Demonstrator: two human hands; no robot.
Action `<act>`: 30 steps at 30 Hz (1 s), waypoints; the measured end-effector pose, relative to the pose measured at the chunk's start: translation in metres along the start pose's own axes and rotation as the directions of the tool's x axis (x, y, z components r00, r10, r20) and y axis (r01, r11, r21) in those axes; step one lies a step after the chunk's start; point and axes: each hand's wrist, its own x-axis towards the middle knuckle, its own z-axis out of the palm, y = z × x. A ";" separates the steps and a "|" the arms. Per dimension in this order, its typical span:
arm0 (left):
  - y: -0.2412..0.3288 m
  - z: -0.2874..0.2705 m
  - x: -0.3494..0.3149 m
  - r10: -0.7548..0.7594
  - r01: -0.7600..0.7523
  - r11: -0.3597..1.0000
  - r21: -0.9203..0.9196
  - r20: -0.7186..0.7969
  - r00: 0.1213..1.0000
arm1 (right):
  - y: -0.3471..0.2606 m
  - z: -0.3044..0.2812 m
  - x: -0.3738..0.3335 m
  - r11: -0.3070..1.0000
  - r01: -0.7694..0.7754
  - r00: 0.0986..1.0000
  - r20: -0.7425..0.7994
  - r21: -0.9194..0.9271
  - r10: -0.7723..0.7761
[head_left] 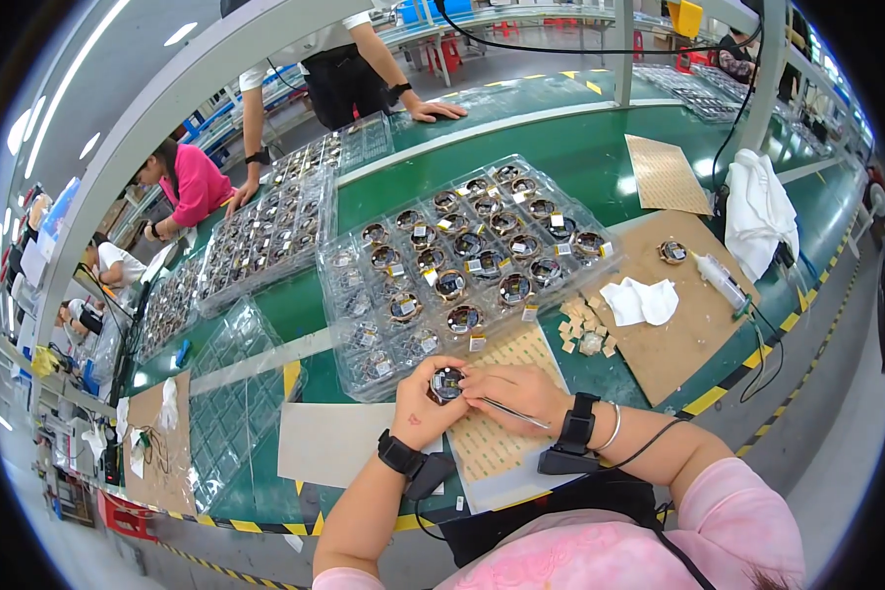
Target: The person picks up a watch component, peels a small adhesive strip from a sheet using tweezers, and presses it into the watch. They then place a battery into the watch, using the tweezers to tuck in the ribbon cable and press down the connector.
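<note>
My left hand (419,411) is closed around a small round electronic module (446,384) with a dark face and a metallic rim. Held in my right hand (523,391) are thin metal tweezers (517,415), its fingertips pinched together at the module's right edge. The tweezers' tips are hidden behind the fingers. Beneath the hands lies a yellowish sheet of adhesive pieces (506,462) with rows of green marks. Just beyond them, a clear plastic tray (336,339) carries many similar round modules, several with white or yellow tabs; its left cells hold none.
Right of the tray, a brown board (674,344) bears a white cloth (641,301), a loose module (673,252) and a glue syringe (723,285). Small tan squares (582,329) are piled beside it. A white sheet (329,442) lies left. Across the bench, a person's hand (435,110) rests.
</note>
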 end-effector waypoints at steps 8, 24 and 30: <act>0.002 0.004 -0.006 0.088 -0.084 0.995 0.057 -0.073 0.993 | -0.006 0.001 -0.003 0.999 -0.052 0.999 -0.010 -0.001 0.052; 0.006 0.005 -0.005 0.137 -0.133 0.990 0.048 -0.107 0.985 | -0.003 0.002 -0.001 0.987 -0.062 0.993 -0.085 0.150 0.076; 0.010 0.007 -0.006 0.174 -0.171 0.985 0.031 -0.088 0.981 | -0.004 -0.002 0.000 0.980 -0.085 0.993 -0.069 0.179 0.099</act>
